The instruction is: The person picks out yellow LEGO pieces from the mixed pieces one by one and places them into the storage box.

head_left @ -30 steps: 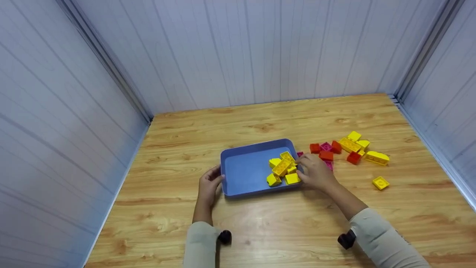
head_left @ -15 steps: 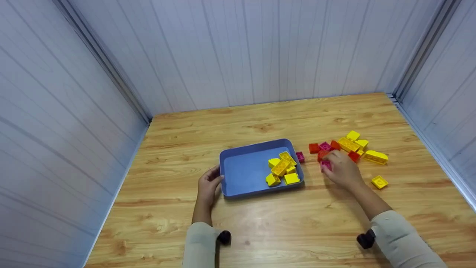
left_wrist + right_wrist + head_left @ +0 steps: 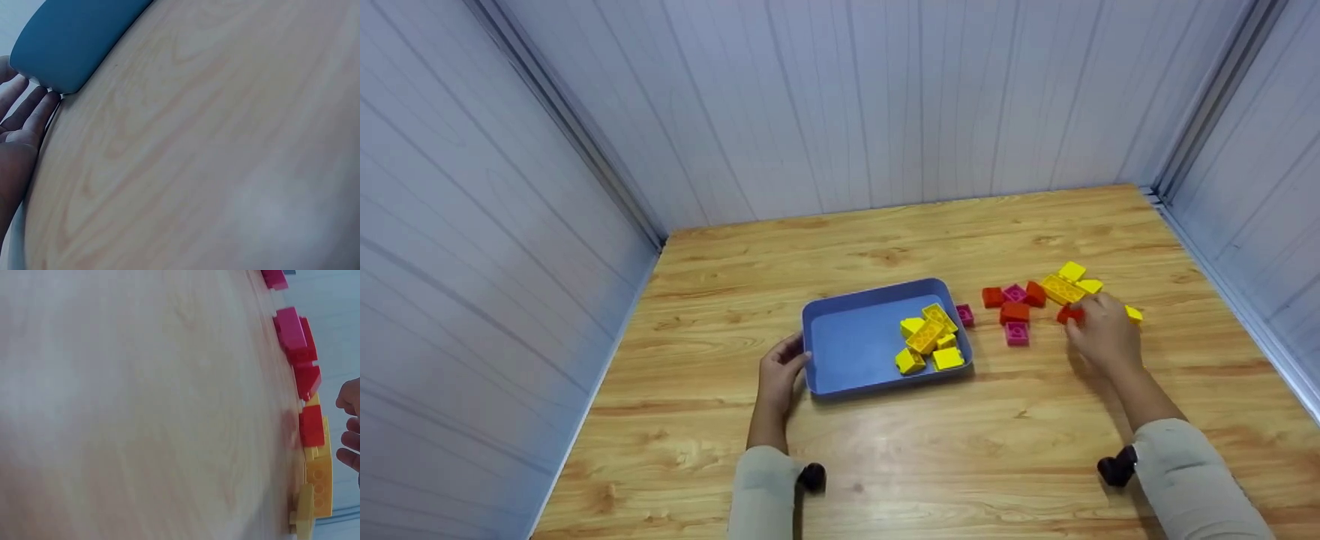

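My left hand (image 3: pixel 780 375) rests at the left end of a shallow blue tray (image 3: pixel 847 345). In the left wrist view its nearly straight fingers touch the tray's outer wall. Several yellow building bricks (image 3: pixel 926 337) lie heaped at the tray's right end. Over on the right, my right hand (image 3: pixel 1106 334) hovers above the loose bricks, fingers bent beside a red brick (image 3: pixel 1069 314). The right wrist view has that hand's fingers (image 3: pixel 350 458) apart from the red brick (image 3: pixel 311 426), holding nothing. A yellow brick (image 3: pixel 1133 314) is partly hidden behind the hand.
Red bricks (image 3: pixel 1015 313) and pink bricks (image 3: pixel 1017 334) lie between tray and right hand. One pink brick (image 3: pixel 964 315) sits against the tray's right side. More yellow bricks (image 3: pixel 1063 289) are grouped farther back. White panel walls (image 3: pixel 840 105) enclose the wooden table (image 3: pixel 885 465).
My right hand has moved rightward from the tray's right side, past the pink and red bricks, to the red brick by the yellow ones. The left hand and tray have stayed in place.
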`<action>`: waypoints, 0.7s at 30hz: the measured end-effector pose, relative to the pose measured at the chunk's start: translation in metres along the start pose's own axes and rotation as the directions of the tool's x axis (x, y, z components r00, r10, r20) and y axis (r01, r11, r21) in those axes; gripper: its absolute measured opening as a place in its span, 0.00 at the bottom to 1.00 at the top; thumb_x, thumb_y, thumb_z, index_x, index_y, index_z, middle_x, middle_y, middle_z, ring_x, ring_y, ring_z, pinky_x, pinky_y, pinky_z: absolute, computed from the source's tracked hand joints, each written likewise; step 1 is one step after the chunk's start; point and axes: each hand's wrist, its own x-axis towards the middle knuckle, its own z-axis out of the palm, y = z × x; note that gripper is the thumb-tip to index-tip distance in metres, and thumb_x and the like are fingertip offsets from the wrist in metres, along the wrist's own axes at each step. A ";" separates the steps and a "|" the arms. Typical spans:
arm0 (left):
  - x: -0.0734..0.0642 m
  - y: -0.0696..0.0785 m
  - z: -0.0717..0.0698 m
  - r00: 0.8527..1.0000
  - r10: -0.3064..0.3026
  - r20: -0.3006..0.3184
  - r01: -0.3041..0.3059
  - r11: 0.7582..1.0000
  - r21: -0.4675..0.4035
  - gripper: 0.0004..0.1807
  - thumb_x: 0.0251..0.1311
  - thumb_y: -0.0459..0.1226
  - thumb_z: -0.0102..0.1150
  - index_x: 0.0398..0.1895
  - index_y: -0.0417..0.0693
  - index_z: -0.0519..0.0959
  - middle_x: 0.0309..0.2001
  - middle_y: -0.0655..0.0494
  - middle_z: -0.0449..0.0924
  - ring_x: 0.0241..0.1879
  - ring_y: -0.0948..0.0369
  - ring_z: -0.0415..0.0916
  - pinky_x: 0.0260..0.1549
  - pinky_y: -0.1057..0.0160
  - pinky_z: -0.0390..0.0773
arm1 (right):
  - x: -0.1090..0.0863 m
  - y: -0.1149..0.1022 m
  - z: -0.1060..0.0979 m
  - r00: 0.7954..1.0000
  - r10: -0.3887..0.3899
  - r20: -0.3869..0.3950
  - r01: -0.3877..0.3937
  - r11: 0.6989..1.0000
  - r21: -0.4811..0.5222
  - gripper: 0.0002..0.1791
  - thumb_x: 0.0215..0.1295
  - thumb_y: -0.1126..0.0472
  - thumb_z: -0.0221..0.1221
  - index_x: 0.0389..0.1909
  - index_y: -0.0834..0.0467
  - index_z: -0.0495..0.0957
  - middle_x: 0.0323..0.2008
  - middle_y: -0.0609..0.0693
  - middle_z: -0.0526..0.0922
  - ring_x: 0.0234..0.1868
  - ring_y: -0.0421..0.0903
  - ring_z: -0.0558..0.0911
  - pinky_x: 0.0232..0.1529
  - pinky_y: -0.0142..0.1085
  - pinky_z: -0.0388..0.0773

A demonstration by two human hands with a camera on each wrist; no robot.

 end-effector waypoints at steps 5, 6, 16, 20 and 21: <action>-0.001 0.001 0.000 1.000 0.005 0.001 -0.005 1.000 0.000 0.25 0.57 0.22 0.60 0.60 0.29 0.73 0.58 0.35 0.74 0.57 0.47 0.72 0.50 0.65 0.77 | 0.005 0.010 -0.004 0.985 0.170 -0.023 -0.171 0.984 -0.057 0.21 0.57 0.61 0.61 0.47 0.72 0.74 0.49 0.70 0.70 0.50 0.68 0.69 0.44 0.62 0.73; -0.001 0.001 0.000 1.000 0.006 0.003 -0.006 1.000 -0.001 0.25 0.58 0.22 0.59 0.60 0.29 0.72 0.58 0.34 0.74 0.57 0.47 0.72 0.49 0.65 0.77 | 0.006 0.012 -0.005 0.979 0.204 -0.020 -0.205 0.977 -0.061 0.23 0.58 0.60 0.61 0.49 0.73 0.73 0.52 0.71 0.68 0.53 0.69 0.67 0.47 0.62 0.72; -0.001 0.003 0.000 1.000 0.018 0.012 -0.018 1.000 0.012 0.26 0.58 0.23 0.59 0.62 0.27 0.71 0.59 0.32 0.73 0.59 0.44 0.70 0.48 0.67 0.76 | 0.017 0.030 -0.010 0.896 0.412 0.165 -0.412 0.911 -0.038 0.39 0.67 0.47 0.56 0.69 0.68 0.58 0.68 0.78 0.43 0.66 0.77 0.48 0.52 0.69 0.66; -0.004 0.009 0.000 0.999 0.003 0.038 -0.003 1.000 0.001 0.26 0.59 0.22 0.58 0.62 0.25 0.69 0.60 0.29 0.70 0.61 0.41 0.68 0.48 0.67 0.76 | 0.017 0.033 -0.008 0.879 0.431 0.203 -0.436 0.900 -0.023 0.39 0.70 0.42 0.52 0.69 0.68 0.59 0.66 0.78 0.47 0.65 0.77 0.51 0.53 0.68 0.66; -0.004 0.009 -0.001 0.999 0.000 0.041 0.000 1.000 -0.004 0.26 0.59 0.22 0.58 0.62 0.24 0.68 0.60 0.29 0.70 0.61 0.40 0.67 0.48 0.67 0.76 | 0.017 0.034 -0.007 0.879 0.430 0.204 -0.436 0.900 -0.020 0.39 0.71 0.42 0.50 0.68 0.69 0.61 0.65 0.78 0.50 0.63 0.76 0.54 0.54 0.66 0.66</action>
